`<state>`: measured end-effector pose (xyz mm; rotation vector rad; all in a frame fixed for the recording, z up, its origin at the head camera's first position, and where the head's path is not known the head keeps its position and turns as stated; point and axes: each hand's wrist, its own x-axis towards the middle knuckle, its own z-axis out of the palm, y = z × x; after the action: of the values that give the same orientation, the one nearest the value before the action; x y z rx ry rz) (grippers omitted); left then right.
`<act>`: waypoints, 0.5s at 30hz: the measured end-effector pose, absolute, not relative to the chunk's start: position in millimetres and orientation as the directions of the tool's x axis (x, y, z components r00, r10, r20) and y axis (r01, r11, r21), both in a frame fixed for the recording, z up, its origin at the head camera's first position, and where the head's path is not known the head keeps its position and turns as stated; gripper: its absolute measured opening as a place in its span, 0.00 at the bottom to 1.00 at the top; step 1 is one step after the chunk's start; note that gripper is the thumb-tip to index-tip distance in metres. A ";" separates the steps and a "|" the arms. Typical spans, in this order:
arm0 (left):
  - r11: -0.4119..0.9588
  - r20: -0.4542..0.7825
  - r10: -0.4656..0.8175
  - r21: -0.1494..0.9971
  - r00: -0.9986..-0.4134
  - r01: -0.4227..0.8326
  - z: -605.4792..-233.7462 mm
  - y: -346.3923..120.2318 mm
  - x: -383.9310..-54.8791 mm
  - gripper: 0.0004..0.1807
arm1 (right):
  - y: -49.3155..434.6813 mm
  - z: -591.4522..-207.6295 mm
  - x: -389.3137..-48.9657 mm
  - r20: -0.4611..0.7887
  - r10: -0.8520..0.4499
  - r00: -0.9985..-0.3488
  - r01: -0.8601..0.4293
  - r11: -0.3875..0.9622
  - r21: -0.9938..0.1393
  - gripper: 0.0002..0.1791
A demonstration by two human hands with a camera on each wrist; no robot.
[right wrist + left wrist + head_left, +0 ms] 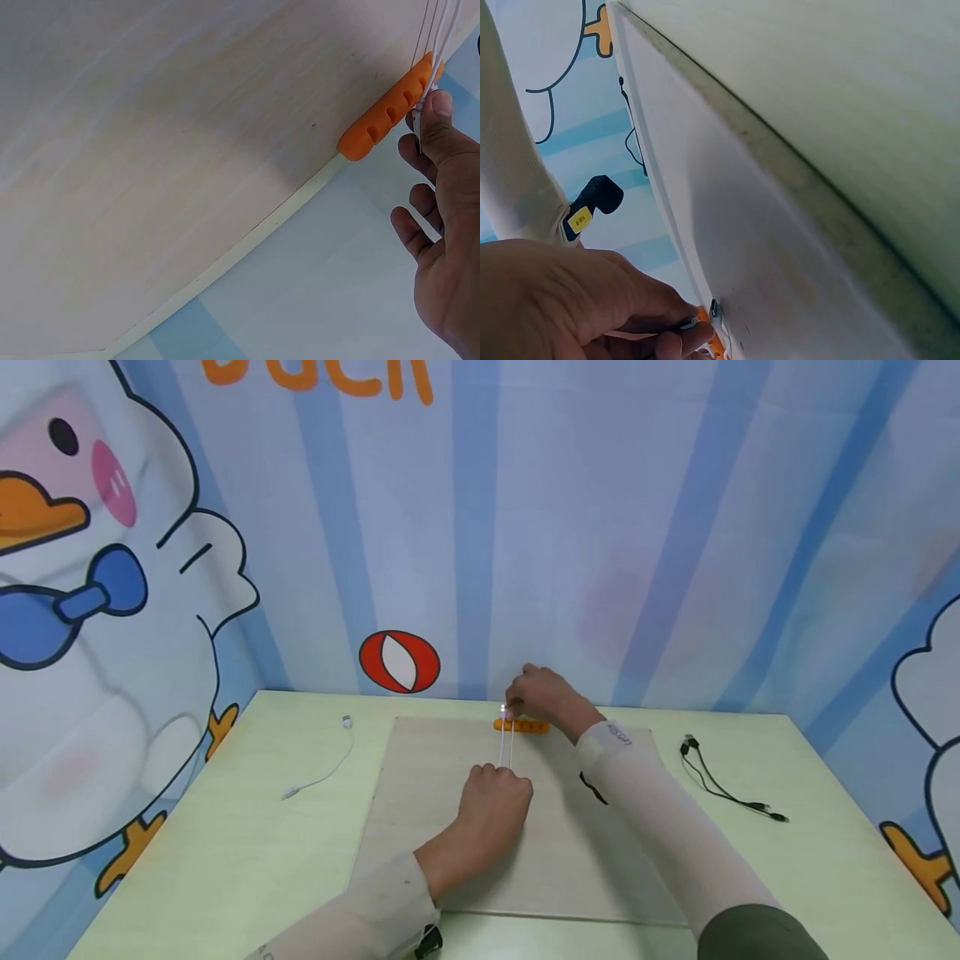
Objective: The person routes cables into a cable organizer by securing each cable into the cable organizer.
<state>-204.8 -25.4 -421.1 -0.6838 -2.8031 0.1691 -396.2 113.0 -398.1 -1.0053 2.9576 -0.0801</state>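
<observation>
- Biggest thing by far: a blue striped backdrop (540,527) with cartoon ducks on it, standing behind everything.
- Then a pale yellow table (832,868), with a light wooden board (420,827) lying on it.
- Left hand (487,806) was over the board, fingers curled, pinching the near end of the held white cable, metal connector at the fingertips.
- Right hand (551,697) was at the board's far edge, thumb and finger pinching that same cable up there — other fingers loosely bent.
- Black cable (724,794) lay on the table, off to the right.
- Loose white cable (337,768) sat on the left side.
- Orange notched strip (532,727) was right beside the right fingertips.
- Held white cable (502,747) ran between both hands — thin strands, pretty straight.
</observation>
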 end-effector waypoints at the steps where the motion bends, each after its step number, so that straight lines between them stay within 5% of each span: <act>1: 0.882 0.221 0.469 -0.175 -0.855 0.439 -421.4 -25.5 -204.8 0.08 | 112.8 -398.7 -396.7 0.001 -0.610 -0.792 -0.610 0.791 -0.043 0.10; 15: 0.849 0.183 0.520 -0.216 -0.834 0.482 -422.2 -21.9 -208.5 0.09 | 99.7 -394.8 -397.4 -0.079 -0.569 -0.818 -0.573 0.819 0.034 0.11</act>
<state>-208.5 -21.9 -422.2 -0.7686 -2.7911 0.2353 -397.4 99.7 -394.8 -0.9222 2.9334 0.0860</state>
